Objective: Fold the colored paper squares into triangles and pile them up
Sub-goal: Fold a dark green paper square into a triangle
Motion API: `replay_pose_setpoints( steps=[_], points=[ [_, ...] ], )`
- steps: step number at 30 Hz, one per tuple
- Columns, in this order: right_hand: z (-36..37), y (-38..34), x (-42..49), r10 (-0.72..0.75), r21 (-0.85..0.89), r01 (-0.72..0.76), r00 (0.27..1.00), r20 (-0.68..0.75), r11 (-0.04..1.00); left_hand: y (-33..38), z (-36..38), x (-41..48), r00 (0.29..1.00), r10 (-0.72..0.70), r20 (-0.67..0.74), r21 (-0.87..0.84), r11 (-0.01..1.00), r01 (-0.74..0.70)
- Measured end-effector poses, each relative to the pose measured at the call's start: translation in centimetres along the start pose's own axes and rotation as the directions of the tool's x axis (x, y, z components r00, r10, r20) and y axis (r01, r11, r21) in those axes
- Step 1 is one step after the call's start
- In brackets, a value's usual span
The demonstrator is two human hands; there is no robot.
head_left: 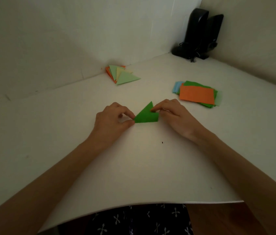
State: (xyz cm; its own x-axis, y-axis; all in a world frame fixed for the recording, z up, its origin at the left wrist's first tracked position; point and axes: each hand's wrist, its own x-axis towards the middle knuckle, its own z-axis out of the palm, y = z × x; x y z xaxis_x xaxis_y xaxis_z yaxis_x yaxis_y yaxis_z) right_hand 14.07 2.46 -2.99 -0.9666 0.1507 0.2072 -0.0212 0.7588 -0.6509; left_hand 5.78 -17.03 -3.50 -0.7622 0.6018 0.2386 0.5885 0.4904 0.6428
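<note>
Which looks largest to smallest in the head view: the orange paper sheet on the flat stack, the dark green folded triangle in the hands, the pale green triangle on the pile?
1. Orange paper sheet.
2-3. Dark green folded triangle and pale green triangle: alike; the pale one lies farther away, so unranked.

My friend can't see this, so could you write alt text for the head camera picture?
Two hands, left and right, pinch a green paper triangle on a white table. Behind lie a pile of folded triangles and a stack of unfolded squares.
</note>
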Motion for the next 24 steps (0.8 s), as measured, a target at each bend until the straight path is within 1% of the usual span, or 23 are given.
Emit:
replay_pose_setpoints(
  steps=[3,6,7,9,12,15,16,18,19,20,21,23,24],
  points=[
    [-0.6,0.1,0.4,-0.027,-0.047,0.032,0.996,0.09,0.998,-0.4,-0.1,-0.2,0.995,0.09,-0.033,-0.041,0.995,-0.091],
    [-0.9,0.2,0.9,-0.029,-0.096,0.051,0.977,0.213,0.994,-1.3,-0.4,-0.3,0.965,0.261,-0.017,-0.001,0.965,-0.261],
    [-0.8,0.3,1.0,-0.029,-0.102,0.052,0.975,0.22,0.993,-1.7,-0.5,-0.2,0.948,0.319,-0.002,0.029,0.947,-0.319],
    [-0.6,0.5,1.1,-0.081,-0.117,0.105,0.978,0.194,0.988,-2.1,-0.6,-0.1,0.927,0.375,0.018,0.076,0.924,-0.376],
    [-0.5,0.8,1.4,-0.186,-0.167,0.212,0.97,0.158,0.963,-2.4,-0.4,0.2,0.917,0.398,0.016,0.12,0.91,-0.397],
    [-0.4,0.9,1.9,-0.321,-0.266,0.347,0.937,0.14,0.899,-2.5,-0.3,0.3,0.922,0.387,0.022,0.077,0.919,-0.387],
    [-0.3,0.9,2.1,-0.338,-0.268,0.366,0.93,0.146,0.891,-2.5,-0.3,0.3,0.923,0.383,0.022,0.063,0.921,-0.384],
    [-0.3,0.4,2.3,-0.25,-0.19,0.288,0.947,0.201,0.939,-2.5,-0.3,0.2,0.925,0.378,0.031,0.069,0.923,-0.379],
    [-0.5,0.4,2.4,-0.195,-0.137,0.235,0.947,0.257,0.962,-2.5,-0.4,0.2,0.925,0.378,0.034,0.078,0.922,-0.38],
    [-0.5,0.4,2.5,-0.167,-0.117,0.211,0.938,0.305,0.971,-2.5,-0.5,0.2,0.923,0.383,0.034,0.09,0.919,-0.385],
    [-0.5,0.5,2.7,-0.173,-0.131,0.225,0.931,0.322,0.966,-2.5,-0.5,0.1,0.919,0.393,0.033,0.108,0.913,-0.394],
    [-0.2,0.6,3.3,-0.213,-0.164,0.266,0.935,0.283,0.95,-2.4,-0.6,0.2,0.908,0.418,0.033,0.16,0.895,-0.417],
    [0.0,0.4,3.6,-0.208,-0.165,0.254,0.945,0.253,0.953,-2.4,-0.6,0.2,0.902,0.431,0.03,0.183,0.885,-0.429]
  ],
)
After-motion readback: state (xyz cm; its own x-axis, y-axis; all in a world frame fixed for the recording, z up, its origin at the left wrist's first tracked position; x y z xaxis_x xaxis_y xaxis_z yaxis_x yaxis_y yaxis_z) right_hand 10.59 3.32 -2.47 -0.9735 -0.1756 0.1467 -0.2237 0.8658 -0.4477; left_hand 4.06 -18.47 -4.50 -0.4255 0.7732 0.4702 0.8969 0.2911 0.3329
